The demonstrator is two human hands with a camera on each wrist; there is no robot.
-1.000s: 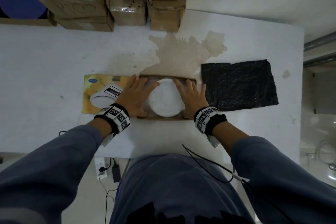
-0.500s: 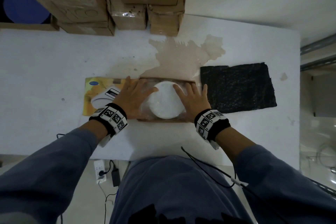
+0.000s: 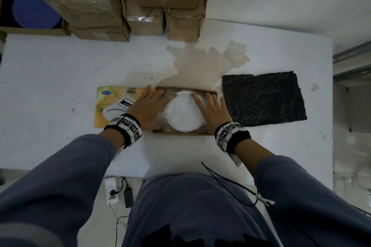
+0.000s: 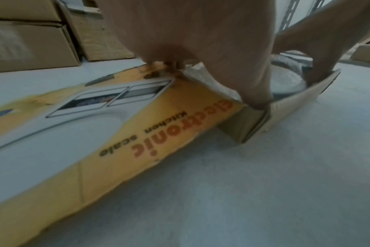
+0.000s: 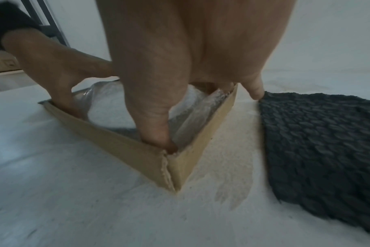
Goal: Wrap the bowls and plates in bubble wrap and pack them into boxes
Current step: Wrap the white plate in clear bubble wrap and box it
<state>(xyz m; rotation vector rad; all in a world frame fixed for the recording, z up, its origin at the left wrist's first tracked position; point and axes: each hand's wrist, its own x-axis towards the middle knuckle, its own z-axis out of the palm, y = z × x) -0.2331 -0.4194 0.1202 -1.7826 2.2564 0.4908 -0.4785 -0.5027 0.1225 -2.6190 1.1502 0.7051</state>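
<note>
A white round dish (image 3: 183, 115) wrapped in clear bubble wrap lies in a shallow cardboard box (image 3: 186, 133) in the middle of the table. My left hand (image 3: 151, 104) lies flat on the wrap at the dish's left, fingers straight. My right hand (image 3: 209, 107) lies flat at its right, and its little finger reaches over the box's right wall. In the left wrist view my thumb (image 4: 254, 93) presses into the box's near left corner (image 4: 249, 123). In the right wrist view my thumb (image 5: 154, 128) presses into the near right corner (image 5: 173, 168), beside the dish (image 5: 110, 107).
The box's yellow printed lid (image 3: 109, 104) lies open to the left. A black bubble wrap sheet (image 3: 263, 100) lies just right of the box. Stacked cardboard boxes (image 3: 124, 2) stand along the table's far edge, with a blue disc (image 3: 34, 9) in an open box at the far left.
Both hands stay pressed on the wrap beside the dish. Only the head view has shifted a little.
</note>
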